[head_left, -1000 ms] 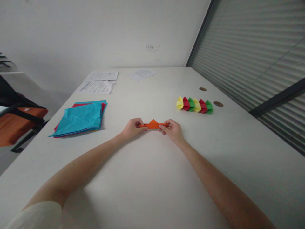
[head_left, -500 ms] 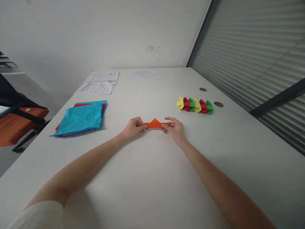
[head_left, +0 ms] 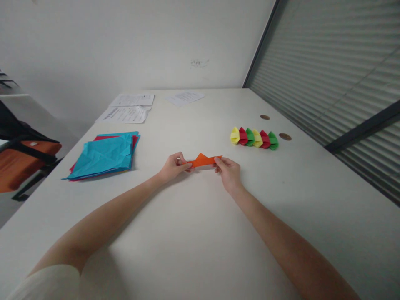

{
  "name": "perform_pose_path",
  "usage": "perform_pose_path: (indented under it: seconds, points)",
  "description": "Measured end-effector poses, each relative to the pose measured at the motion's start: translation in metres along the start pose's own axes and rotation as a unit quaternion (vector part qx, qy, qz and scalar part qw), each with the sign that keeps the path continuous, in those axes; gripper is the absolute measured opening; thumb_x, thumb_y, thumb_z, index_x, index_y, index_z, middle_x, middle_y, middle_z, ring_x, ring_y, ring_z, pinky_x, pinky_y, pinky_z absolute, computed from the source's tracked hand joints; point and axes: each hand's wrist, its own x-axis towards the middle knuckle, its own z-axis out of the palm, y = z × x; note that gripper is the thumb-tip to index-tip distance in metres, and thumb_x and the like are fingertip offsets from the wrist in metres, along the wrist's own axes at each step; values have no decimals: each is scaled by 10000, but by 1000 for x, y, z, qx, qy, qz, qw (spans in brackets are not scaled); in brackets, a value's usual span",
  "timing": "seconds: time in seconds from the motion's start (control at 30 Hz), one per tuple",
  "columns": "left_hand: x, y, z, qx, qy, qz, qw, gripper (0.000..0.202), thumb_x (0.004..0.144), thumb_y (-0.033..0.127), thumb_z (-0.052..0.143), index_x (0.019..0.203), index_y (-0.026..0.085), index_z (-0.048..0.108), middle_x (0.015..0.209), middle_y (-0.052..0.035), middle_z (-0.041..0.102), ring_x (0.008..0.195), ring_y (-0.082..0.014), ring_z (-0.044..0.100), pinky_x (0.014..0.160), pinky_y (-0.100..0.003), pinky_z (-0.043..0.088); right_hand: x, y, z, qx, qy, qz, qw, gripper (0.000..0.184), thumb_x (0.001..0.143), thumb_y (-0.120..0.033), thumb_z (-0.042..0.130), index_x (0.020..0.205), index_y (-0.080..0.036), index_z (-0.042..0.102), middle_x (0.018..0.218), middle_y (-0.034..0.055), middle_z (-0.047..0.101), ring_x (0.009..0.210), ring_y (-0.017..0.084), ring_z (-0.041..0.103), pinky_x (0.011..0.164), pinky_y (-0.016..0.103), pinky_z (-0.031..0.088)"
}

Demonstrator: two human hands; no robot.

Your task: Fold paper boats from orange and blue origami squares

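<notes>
Between my hands is a folded strip of orange paper (head_left: 203,161), with a pointed peak along its upper edge. My left hand (head_left: 175,166) pinches its left end between thumb and fingers. At the other end, my right hand (head_left: 229,171) has its thumb on the front of the strip and its fingers behind, mostly hidden. The strip tilts slightly, its right end higher. Beyond my right hand lies a row of folded paper pieces (head_left: 254,138) in yellow, red and green.
A stack of crinkled coloured paper (head_left: 108,153), blue on top, lies on the white table (head_left: 187,233) at the left. Printed sheets (head_left: 128,109) lie farther back. Two round brown spots (head_left: 285,136) are near the right edge, beside the window blinds (head_left: 337,62). An orange chair (head_left: 28,162) stands at the left.
The orange strip has tilted, with its right end raised. My right hand's fingers have closed in around that end; my left hand keeps its pinch almost in place.
</notes>
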Motion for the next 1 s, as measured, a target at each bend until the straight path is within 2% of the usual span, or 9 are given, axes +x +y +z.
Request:
perform_pose_path:
  seconds: [0.2, 0.33, 0.47, 0.67, 0.8, 0.93, 1.0]
  points:
    - [0, 1, 1, -11, -9, -2, 1000, 468, 703, 442, 799, 740, 182, 412, 684, -44, 743, 676, -184, 738, 659, -310, 584, -1, -3, 2, 26, 10, -4, 1000, 327, 612, -468, 799, 686, -168, 691, 602, 40, 672, 534, 141, 606, 430, 243, 381]
    - [0, -2, 1, 4, 10, 17, 1000, 451, 719, 427, 788, 740, 185, 408, 666, -26, 733, 666, -169, 732, 652, -293, 580, -4, -3, 3, 26, 15, -9, 1000, 320, 628, -462, 791, 701, -167, 693, 617, 32, 670, 522, 135, 608, 409, 233, 358]
    - [-1, -3, 2, 40, 21, 34, 998, 420, 740, 390, 777, 730, 181, 413, 687, -40, 739, 623, -151, 716, 599, -254, 553, -7, -1, 3, 5, -31, 16, 999, 357, 654, -488, 780, 755, -157, 691, 630, 41, 686, 516, 147, 628, 389, 228, 356]
    - [-3, 2, 6, 7, -5, 23, 1000, 401, 754, 375, 771, 762, 171, 425, 704, -48, 743, 657, -160, 726, 647, -265, 563, -6, -2, 5, 49, -15, 43, 998, 421, 570, -531, 820, 656, -155, 650, 565, 21, 655, 473, 129, 612, 370, 205, 337]
    - [-5, 6, 6, -41, -19, 9, 999, 400, 769, 349, 769, 938, 179, 447, 762, -63, 759, 736, -196, 742, 718, -304, 572, -7, -2, 6, 68, -27, 44, 996, 418, 570, -534, 822, 665, -164, 654, 617, 25, 672, 500, 131, 626, 384, 208, 360]
    - [-5, 8, 6, -71, -39, 2, 997, 574, 760, 348, 779, 1196, 181, 445, 858, -91, 768, 818, -217, 741, 814, -357, 568, -6, -1, 5, 80, -27, 44, 995, 393, 585, -510, 825, 680, -165, 664, 623, 23, 671, 506, 130, 627, 401, 214, 375]
    - [-4, 7, 5, -68, -22, 5, 997, 620, 738, 370, 792, 1224, 176, 459, 870, -94, 767, 801, -211, 739, 821, -375, 570, -6, 0, 4, 86, -27, 41, 995, 389, 594, -505, 821, 703, -162, 673, 645, 26, 681, 510, 127, 630, 410, 217, 384]
